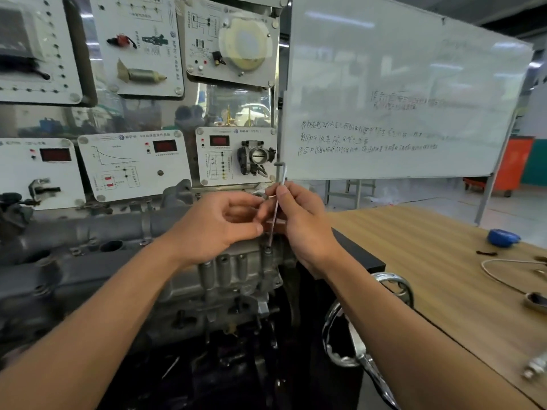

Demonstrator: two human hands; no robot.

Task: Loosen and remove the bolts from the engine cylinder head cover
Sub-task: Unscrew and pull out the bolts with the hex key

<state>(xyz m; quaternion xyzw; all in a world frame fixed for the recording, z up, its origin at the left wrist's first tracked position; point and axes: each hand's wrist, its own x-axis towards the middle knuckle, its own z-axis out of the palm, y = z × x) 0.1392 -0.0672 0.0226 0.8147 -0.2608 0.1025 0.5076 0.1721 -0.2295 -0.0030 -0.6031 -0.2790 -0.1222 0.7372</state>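
With left hand and right hand grips pinching the slim silver hex key upright, we are seating its tip squarely in the grey cover bolt.

The left hand and the right hand were seen bare, as were the left forearm and right forearm; short-trimmed thumbnails were shown.
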